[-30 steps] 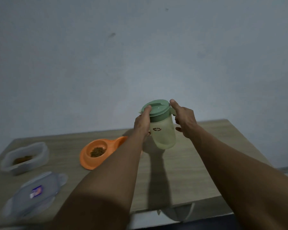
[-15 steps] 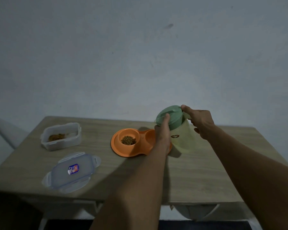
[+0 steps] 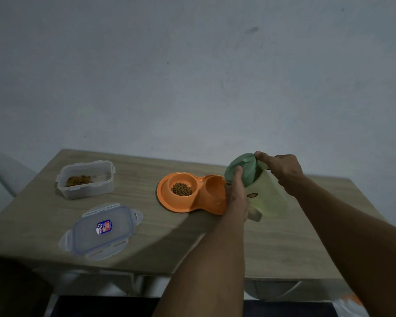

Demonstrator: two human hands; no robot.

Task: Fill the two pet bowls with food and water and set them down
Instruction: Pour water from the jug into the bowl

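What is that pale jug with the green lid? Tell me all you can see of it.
The jug looks like translucent pale-green plastic, with a small dark logo and a darker green lid, still on. It tilts, lid toward the well without food of the orange double bowl. The left hand grips its near side, the right hand its far side, thumb on the lid's rim.

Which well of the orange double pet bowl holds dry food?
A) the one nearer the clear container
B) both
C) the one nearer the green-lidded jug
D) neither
A: brown kibble lies only in the well of the orange bowl nearer the clear container; the well by the jug shows none.
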